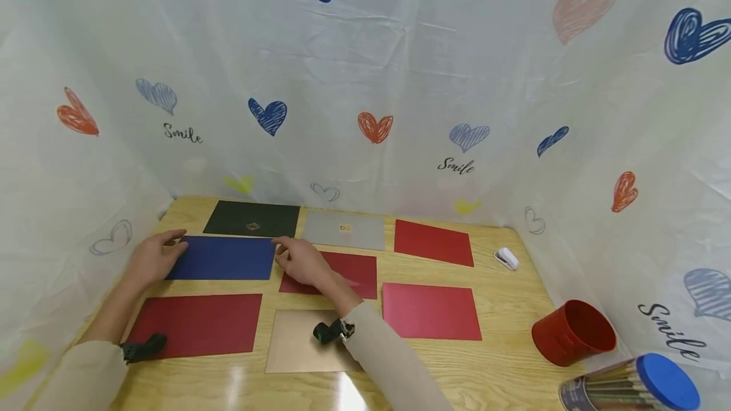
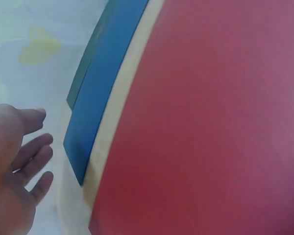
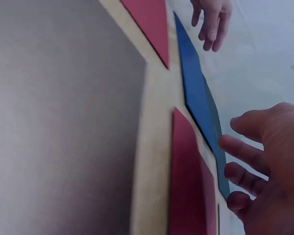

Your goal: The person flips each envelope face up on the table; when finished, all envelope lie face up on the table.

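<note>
A flat blue card (image 1: 223, 259) lies on the wooden table at the left, between my two hands. My left hand (image 1: 153, 260) is at its left end, fingers relaxed and apart, holding nothing. At its right end my right hand (image 1: 302, 261) hovers with loosely bent fingers and an empty palm; it partly overlaps a dark red card (image 1: 356, 271). Behind the blue card lies a dark green card (image 1: 268, 215) with a gold emblem. Nearer to me are a large red card (image 1: 208, 322) and a tan card (image 1: 294, 338), partly covered by my right wrist.
A silver-grey card (image 1: 322, 227), a red card (image 1: 431, 243) and a pinkish-red card (image 1: 431, 313) lie farther right. Beyond them are a small white stapler (image 1: 506, 258), a red cup (image 1: 556, 338) and a blue-lidded tub of pencils (image 1: 611, 389). A heart-printed curtain (image 1: 342, 68) encloses the table's back and sides.
</note>
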{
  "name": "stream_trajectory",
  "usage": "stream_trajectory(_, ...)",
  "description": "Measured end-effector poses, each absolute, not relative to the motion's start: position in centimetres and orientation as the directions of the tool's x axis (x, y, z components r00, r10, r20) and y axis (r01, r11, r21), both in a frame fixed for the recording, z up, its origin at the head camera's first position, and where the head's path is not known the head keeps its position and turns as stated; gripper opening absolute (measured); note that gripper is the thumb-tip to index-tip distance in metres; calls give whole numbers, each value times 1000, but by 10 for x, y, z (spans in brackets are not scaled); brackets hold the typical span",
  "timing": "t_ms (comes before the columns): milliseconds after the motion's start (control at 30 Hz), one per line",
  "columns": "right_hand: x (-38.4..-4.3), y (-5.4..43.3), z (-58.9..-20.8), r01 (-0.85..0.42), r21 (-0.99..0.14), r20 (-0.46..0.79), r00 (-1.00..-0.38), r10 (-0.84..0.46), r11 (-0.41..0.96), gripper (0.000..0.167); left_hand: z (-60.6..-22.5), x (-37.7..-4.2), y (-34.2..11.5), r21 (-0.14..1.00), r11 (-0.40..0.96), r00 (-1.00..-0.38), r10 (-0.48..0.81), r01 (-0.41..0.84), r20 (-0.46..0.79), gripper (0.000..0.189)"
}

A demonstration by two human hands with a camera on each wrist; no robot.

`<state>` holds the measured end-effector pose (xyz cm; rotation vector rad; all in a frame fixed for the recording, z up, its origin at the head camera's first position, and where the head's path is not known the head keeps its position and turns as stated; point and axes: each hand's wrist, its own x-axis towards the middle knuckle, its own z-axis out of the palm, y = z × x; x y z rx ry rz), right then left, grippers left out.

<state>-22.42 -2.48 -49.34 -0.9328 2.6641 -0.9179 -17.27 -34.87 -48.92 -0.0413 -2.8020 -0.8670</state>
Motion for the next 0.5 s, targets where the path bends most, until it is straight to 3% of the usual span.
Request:
stream_trajectory(267, -215, -28, -499, -570, -512, 24, -757, -653, 642, 44, -489, -158, -351, 534, 844, -993, -22, 43, 115, 43)
stream_trajectory(500, -214, -30, -504, -577, -495, 18, -754, -656, 649, 44, -494, -153, -354, 529, 847, -991, -22, 50, 129, 41)
